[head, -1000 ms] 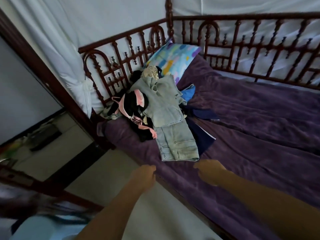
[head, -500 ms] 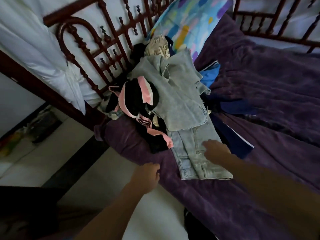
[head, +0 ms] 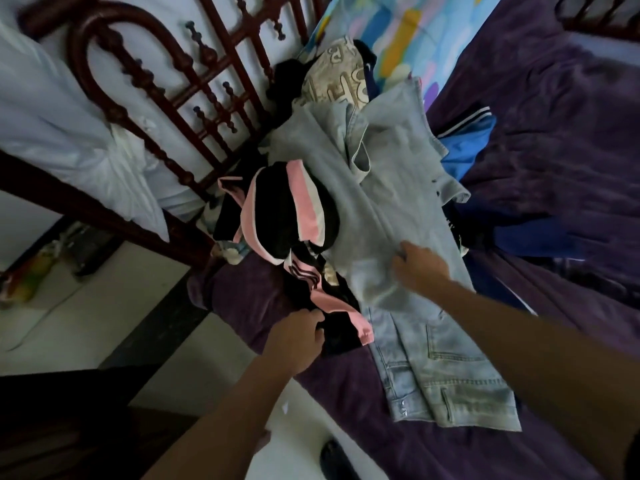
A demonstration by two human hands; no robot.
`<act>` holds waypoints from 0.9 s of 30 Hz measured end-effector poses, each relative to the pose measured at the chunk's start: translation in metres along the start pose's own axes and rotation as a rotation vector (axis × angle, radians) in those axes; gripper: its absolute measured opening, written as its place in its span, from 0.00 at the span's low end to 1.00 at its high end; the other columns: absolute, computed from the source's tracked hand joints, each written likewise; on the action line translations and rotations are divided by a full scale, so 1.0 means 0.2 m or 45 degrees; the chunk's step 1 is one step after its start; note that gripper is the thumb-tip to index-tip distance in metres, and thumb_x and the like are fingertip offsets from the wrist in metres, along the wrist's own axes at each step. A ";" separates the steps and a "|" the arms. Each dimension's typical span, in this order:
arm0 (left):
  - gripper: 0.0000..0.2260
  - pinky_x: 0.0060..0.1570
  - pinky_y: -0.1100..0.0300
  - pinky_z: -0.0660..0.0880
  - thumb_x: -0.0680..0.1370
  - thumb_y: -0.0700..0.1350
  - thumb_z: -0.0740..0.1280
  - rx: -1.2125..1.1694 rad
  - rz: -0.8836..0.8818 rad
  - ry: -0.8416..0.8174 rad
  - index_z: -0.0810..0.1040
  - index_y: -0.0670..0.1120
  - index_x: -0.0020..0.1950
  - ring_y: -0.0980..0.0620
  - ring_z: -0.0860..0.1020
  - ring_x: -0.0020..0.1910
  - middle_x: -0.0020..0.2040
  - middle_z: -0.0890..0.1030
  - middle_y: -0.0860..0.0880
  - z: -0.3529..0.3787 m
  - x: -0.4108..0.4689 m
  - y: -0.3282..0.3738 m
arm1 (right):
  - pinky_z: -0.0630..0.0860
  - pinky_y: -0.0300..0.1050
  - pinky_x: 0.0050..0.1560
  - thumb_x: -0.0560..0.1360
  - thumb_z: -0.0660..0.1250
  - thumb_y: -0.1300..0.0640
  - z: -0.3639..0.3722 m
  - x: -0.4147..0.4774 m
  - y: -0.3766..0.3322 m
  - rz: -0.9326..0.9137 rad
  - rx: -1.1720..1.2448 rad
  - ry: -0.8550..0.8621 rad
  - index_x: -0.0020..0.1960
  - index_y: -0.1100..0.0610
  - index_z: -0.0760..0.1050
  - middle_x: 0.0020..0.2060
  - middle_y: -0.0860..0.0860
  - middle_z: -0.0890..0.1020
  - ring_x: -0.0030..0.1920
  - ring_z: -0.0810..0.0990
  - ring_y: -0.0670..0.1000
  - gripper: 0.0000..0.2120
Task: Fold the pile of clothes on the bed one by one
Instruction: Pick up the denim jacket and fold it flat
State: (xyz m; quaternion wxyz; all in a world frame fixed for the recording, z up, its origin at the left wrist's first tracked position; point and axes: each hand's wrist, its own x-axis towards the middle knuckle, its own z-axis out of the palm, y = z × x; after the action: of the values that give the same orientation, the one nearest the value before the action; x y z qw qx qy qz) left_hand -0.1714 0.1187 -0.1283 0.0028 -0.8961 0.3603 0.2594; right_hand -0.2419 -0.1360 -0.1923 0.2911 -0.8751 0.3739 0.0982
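We had folded nothing yet, as far as we could judge: the pile of clothes [head: 381, 174] lay loose on the purple bedcover [head: 554, 168], near the wooden headboard [head: 221, 98], and no folded piece was visible. Our left hand [head: 294, 341] curled its fingers around the edge of the black and pink garment [head: 291, 209]. Our right hand [head: 420, 268] pinched the pale grey top [head: 391, 188], which lay over the jeans [head: 450, 393]. A colourful pillow [head: 408, 39] stood behind the pile. A white curtain [head: 69, 133] hung beside the bed, above a pale floor [head: 86, 306].
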 end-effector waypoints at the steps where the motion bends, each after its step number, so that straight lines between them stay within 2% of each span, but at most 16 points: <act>1: 0.14 0.52 0.53 0.74 0.78 0.48 0.61 0.016 0.023 0.016 0.74 0.50 0.63 0.46 0.77 0.57 0.57 0.78 0.48 -0.03 0.03 0.00 | 0.72 0.48 0.41 0.75 0.57 0.47 0.01 -0.08 -0.01 -0.014 0.074 0.011 0.43 0.53 0.67 0.41 0.56 0.79 0.43 0.79 0.60 0.10; 3: 0.15 0.50 0.54 0.72 0.77 0.46 0.61 0.007 0.081 0.071 0.74 0.49 0.64 0.46 0.76 0.56 0.57 0.78 0.47 -0.09 0.10 0.01 | 0.73 0.48 0.36 0.75 0.59 0.46 -0.02 -0.23 -0.02 -0.020 0.235 0.026 0.37 0.54 0.66 0.34 0.53 0.77 0.37 0.78 0.57 0.14; 5: 0.18 0.52 0.53 0.72 0.75 0.46 0.64 -0.039 0.148 0.127 0.72 0.49 0.65 0.44 0.75 0.58 0.58 0.76 0.47 -0.17 0.18 0.05 | 0.72 0.49 0.34 0.74 0.63 0.49 -0.11 -0.34 0.01 0.025 0.447 0.035 0.35 0.56 0.70 0.30 0.52 0.76 0.34 0.77 0.56 0.14; 8: 0.35 0.54 0.48 0.73 0.69 0.55 0.71 0.024 0.321 0.166 0.62 0.49 0.73 0.43 0.72 0.59 0.61 0.71 0.46 -0.28 0.29 0.17 | 0.72 0.47 0.33 0.74 0.66 0.55 -0.40 -0.45 0.02 0.153 0.928 0.132 0.34 0.61 0.75 0.29 0.53 0.77 0.31 0.76 0.51 0.13; 9: 0.41 0.56 0.48 0.72 0.67 0.57 0.73 0.041 0.381 0.155 0.59 0.50 0.75 0.43 0.70 0.60 0.64 0.69 0.45 -0.31 0.32 0.22 | 0.72 0.43 0.32 0.74 0.66 0.56 -0.53 -0.47 0.01 0.207 1.113 0.187 0.34 0.60 0.76 0.28 0.51 0.78 0.30 0.77 0.48 0.13; 11: 0.45 0.57 0.50 0.71 0.65 0.59 0.75 0.037 0.506 0.139 0.58 0.49 0.76 0.43 0.69 0.63 0.68 0.66 0.46 -0.36 0.37 0.33 | 0.73 0.38 0.30 0.74 0.67 0.54 -0.79 -0.53 -0.02 0.341 1.454 0.292 0.37 0.56 0.79 0.29 0.48 0.82 0.31 0.80 0.45 0.09; 14: 0.39 0.54 0.52 0.70 0.65 0.55 0.76 -0.005 0.679 0.218 0.65 0.44 0.72 0.40 0.71 0.62 0.67 0.69 0.43 -0.44 0.40 0.49 | 0.72 0.33 0.24 0.74 0.67 0.54 -1.10 -0.62 -0.09 0.382 1.802 0.399 0.43 0.58 0.78 0.30 0.49 0.84 0.29 0.82 0.46 0.06; 15: 0.38 0.50 0.53 0.70 0.66 0.51 0.77 -0.064 0.719 0.260 0.65 0.43 0.71 0.38 0.73 0.60 0.66 0.70 0.41 -0.47 0.41 0.54 | 0.75 0.34 0.27 0.75 0.67 0.54 -1.17 -0.65 -0.11 0.331 1.922 0.359 0.46 0.60 0.79 0.31 0.50 0.84 0.31 0.83 0.47 0.09; 17: 0.35 0.48 0.54 0.70 0.68 0.41 0.76 -0.292 0.749 0.354 0.65 0.38 0.72 0.35 0.75 0.57 0.66 0.71 0.37 -0.58 0.40 0.63 | 0.82 0.46 0.45 0.75 0.66 0.50 -1.29 -0.69 -0.17 0.282 2.075 0.172 0.52 0.63 0.80 0.41 0.56 0.85 0.42 0.84 0.54 0.16; 18: 0.31 0.50 0.54 0.70 0.70 0.38 0.74 -0.423 0.765 0.392 0.67 0.36 0.70 0.37 0.76 0.56 0.64 0.73 0.36 -0.64 0.39 0.66 | 0.81 0.52 0.51 0.75 0.66 0.49 -1.34 -0.71 -0.19 0.260 2.069 0.099 0.52 0.62 0.81 0.45 0.58 0.84 0.46 0.83 0.57 0.17; 19: 0.23 0.50 0.58 0.68 0.73 0.38 0.71 -0.532 0.790 0.419 0.70 0.36 0.67 0.40 0.77 0.55 0.60 0.76 0.37 -0.72 0.39 0.69 | 0.80 0.54 0.51 0.75 0.66 0.48 -1.39 -0.73 -0.21 0.214 2.047 0.074 0.51 0.62 0.83 0.47 0.59 0.83 0.47 0.82 0.58 0.17; 21: 0.07 0.43 0.58 0.66 0.78 0.39 0.65 -0.670 0.814 0.430 0.76 0.38 0.54 0.43 0.77 0.44 0.46 0.78 0.40 -0.88 0.39 0.71 | 0.81 0.53 0.47 0.74 0.66 0.49 -1.49 -0.77 -0.25 0.159 2.058 0.130 0.49 0.62 0.83 0.46 0.59 0.84 0.47 0.83 0.58 0.16; 22: 0.05 0.40 0.56 0.66 0.79 0.40 0.63 -0.739 0.836 0.415 0.75 0.39 0.47 0.43 0.76 0.40 0.40 0.77 0.40 -0.98 0.39 0.71 | 0.82 0.49 0.43 0.75 0.65 0.50 -1.53 -0.79 -0.27 0.158 2.051 0.194 0.48 0.61 0.82 0.44 0.57 0.84 0.44 0.84 0.56 0.15; 25: 0.11 0.36 0.56 0.67 0.78 0.49 0.60 -0.740 0.977 0.449 0.71 0.49 0.36 0.46 0.76 0.36 0.33 0.75 0.47 -1.27 0.37 0.69 | 0.76 0.36 0.26 0.80 0.58 0.54 -1.64 -0.84 -0.30 0.167 2.008 0.571 0.42 0.58 0.74 0.27 0.49 0.82 0.27 0.82 0.46 0.12; 26: 0.11 0.34 0.58 0.67 0.77 0.51 0.58 -0.739 1.033 0.449 0.69 0.52 0.34 0.52 0.76 0.34 0.32 0.74 0.51 -1.36 0.35 0.70 | 0.77 0.36 0.27 0.80 0.57 0.53 -1.67 -0.86 -0.29 0.130 2.067 0.641 0.43 0.58 0.73 0.27 0.49 0.82 0.28 0.82 0.46 0.13; 27: 0.12 0.33 0.62 0.67 0.76 0.51 0.57 -0.781 1.103 0.450 0.69 0.53 0.33 0.59 0.74 0.33 0.31 0.74 0.54 -1.45 0.32 0.71 | 0.79 0.38 0.33 0.80 0.58 0.49 -1.70 -0.88 -0.28 0.073 2.181 0.625 0.46 0.59 0.74 0.32 0.51 0.83 0.33 0.83 0.47 0.14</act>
State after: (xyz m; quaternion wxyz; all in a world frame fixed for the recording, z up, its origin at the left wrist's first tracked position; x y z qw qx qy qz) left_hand -0.0895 -0.0830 0.1175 -0.4255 -0.6558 0.5984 0.1755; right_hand -0.3406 -0.1986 0.1755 0.7545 -0.3438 0.3925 -0.3980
